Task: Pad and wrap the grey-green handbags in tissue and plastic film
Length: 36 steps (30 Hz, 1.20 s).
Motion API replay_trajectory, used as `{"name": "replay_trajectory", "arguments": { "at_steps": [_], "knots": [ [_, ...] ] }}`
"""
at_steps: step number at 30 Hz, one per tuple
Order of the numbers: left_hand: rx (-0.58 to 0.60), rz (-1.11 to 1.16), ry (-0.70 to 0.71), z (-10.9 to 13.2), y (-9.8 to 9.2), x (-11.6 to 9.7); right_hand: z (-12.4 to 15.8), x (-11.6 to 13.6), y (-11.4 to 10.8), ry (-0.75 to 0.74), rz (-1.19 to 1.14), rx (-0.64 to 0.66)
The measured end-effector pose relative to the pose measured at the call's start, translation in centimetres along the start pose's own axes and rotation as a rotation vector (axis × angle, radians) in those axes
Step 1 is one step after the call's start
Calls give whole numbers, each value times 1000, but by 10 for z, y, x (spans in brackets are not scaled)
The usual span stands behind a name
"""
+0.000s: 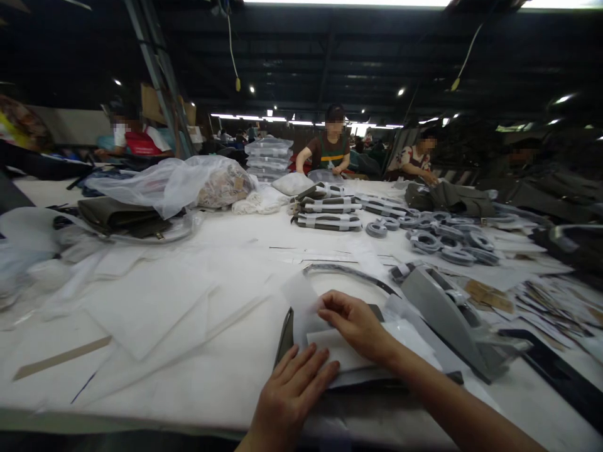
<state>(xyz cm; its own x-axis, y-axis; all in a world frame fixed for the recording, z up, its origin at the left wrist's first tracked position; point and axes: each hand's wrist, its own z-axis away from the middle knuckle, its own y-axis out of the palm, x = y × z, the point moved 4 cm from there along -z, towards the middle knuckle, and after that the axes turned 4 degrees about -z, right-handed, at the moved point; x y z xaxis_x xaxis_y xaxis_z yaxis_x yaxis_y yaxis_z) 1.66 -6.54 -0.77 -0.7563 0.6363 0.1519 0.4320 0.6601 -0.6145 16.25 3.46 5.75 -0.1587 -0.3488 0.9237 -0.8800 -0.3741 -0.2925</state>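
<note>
In front of me lies a dark olive bag (284, 338), largely hidden under white and translucent sheets, with its curved dark handle (351, 270) reaching away from me. My left hand (294, 392) rests with fingers stretched out over the near left part of the bag and the edge of a white paper sheet (336, 353). Thumb and fingers of my right hand (355, 323) are pinched at the edge of a translucent sheet (301, 300), which stands partly raised above the bag. Just to the right is a grey tape dispenser (436, 314).
White sheets (160, 301) cover the table on the left, with a brown strip (61, 359) near its edge. Wrapped straps (327, 221) and several coiled rolls (424, 242) lie farther back. Paper scraps (551, 307) sit at right. Across the table a person (330, 147) works.
</note>
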Motion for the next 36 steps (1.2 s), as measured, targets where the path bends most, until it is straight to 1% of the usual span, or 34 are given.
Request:
{"name": "replay_trajectory", "arguments": {
  "at_steps": [2, 5, 8, 10, 15, 17, 20, 23, 26, 29, 33, 36],
  "knots": [
    [-5, 23, -11, -3, -2, 0, 16, 3, 6, -23, 102, 37],
    [-8, 57, -37, -5, -4, 0, 36, 5, 12, -32, 142, 65],
    [1, 81, -54, -5, -5, 0, 50, 4, 12, -50, 147, 26],
    [16, 88, -68, -4, -4, 0, 56, 4, 12, -97, 170, 6],
    [17, 149, -92, -1, -2, 1, 71, 5, 16, -272, 126, 4],
    [24, 175, -103, -1, -1, 1, 77, 5, 18, -306, 75, -5],
    [54, 189, -108, 0, -1, 1, 85, 6, 22, -350, 2, 46],
    [91, 198, -112, 1, -1, 1, 93, 7, 24, -385, -17, 81],
    [124, 217, -104, 2, 0, 2, 101, 5, 25, -410, 14, 97],
    [131, 231, -118, 2, 0, 4, 106, 1, 28, -442, 64, 118],
    [105, 240, -187, 4, 2, 6, 110, 0, 32, -536, 151, 142],
    [77, 248, -227, 6, 3, 7, 109, -1, 34, -573, 191, 139]
  ]
}}
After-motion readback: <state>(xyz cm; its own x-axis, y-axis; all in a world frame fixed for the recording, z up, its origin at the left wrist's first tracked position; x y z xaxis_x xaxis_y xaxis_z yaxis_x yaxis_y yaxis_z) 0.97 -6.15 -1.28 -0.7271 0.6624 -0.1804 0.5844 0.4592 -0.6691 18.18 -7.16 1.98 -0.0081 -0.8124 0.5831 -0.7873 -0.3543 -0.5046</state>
